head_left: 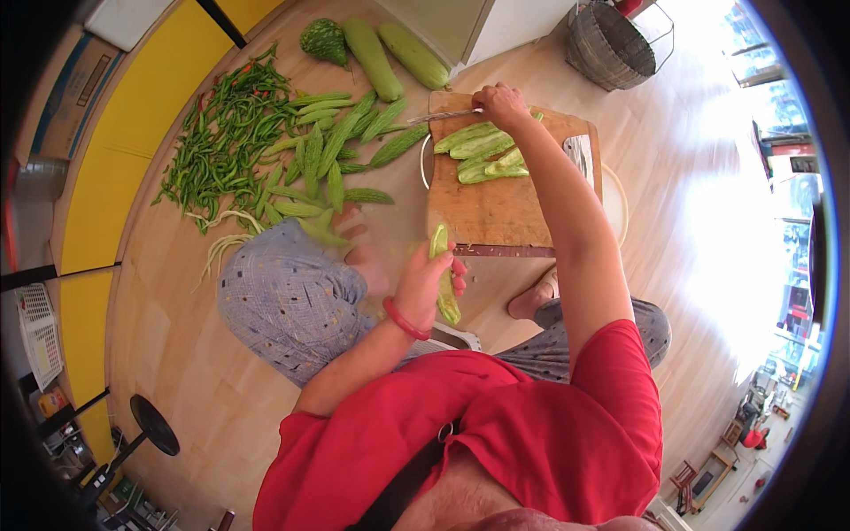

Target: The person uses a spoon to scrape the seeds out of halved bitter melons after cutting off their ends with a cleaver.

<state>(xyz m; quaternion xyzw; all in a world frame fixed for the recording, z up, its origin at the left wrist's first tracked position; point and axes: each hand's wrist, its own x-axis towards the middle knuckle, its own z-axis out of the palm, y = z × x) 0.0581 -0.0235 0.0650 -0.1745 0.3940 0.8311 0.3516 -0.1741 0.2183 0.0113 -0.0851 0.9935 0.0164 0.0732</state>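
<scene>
My left hand (423, 281) is closed around a bitter melon half (445, 273), pale green and hollowed inside, held upright near my lap. My right hand (503, 104) is closed at the far edge of the wooden cutting board (487, 217). A thin greyish tool (443, 115) sticks out leftward from its fingers; its exact kind is unclear. Several split bitter melon pieces (474, 146) lie on the board just below that hand. At the board's right side rests a flat metal blade (579, 157), partly behind my right forearm.
Whole bitter melons (335, 146) and a heap of green chillies (226, 133) cover the floor at left, with long beans (226, 243) nearby. Behind them lie long pale gourds (372, 60) and a dark green squash (324, 42). A woven basket (615, 49) stands back right, beside a white cabinet (518, 35).
</scene>
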